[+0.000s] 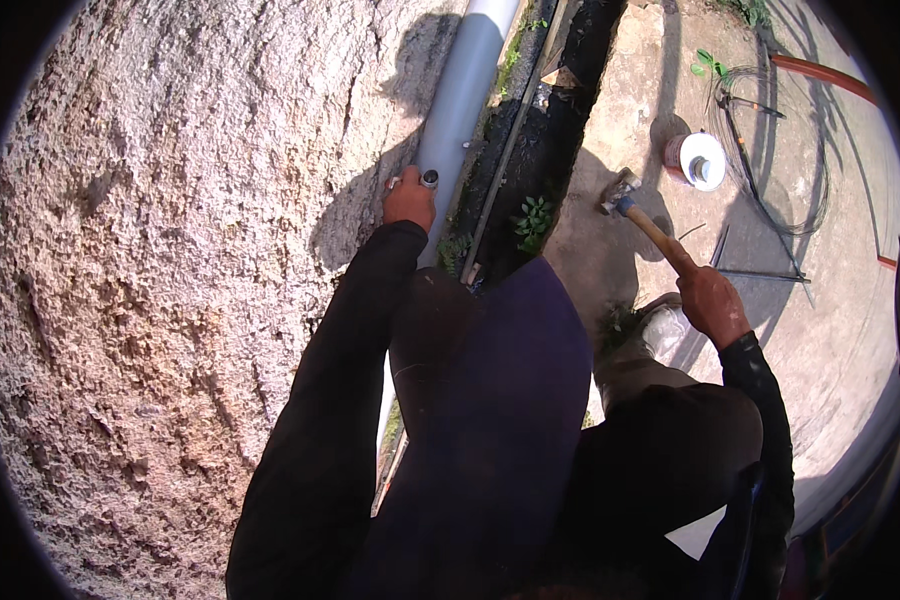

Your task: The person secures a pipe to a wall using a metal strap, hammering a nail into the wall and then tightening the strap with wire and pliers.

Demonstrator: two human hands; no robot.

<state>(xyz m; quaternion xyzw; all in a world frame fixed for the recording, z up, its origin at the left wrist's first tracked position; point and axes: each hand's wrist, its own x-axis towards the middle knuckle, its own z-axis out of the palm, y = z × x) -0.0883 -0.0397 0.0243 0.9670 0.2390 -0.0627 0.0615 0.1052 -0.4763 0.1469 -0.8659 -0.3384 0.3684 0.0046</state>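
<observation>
My left hand (408, 205) is closed round a rod-like tool whose round, dark metal end (429, 178) points up; the rest of it is hidden in my fist. That hand is against the rough wall (200, 250), right beside a grey pipe (462, 90). Out to the right, my right hand (712, 305) grips the wooden handle of a hammer (658, 228). The hammer's metal head is raised over the concrete, apart from the rod's end.
A dark drainage channel (555, 150) with small plants runs beside the pipe. On the concrete (630, 90) stand a white bucket (705, 162) and a loose coil of wire (820, 190), with thin dark rods (760, 275) near it. My shoe (663, 330) rests by the channel.
</observation>
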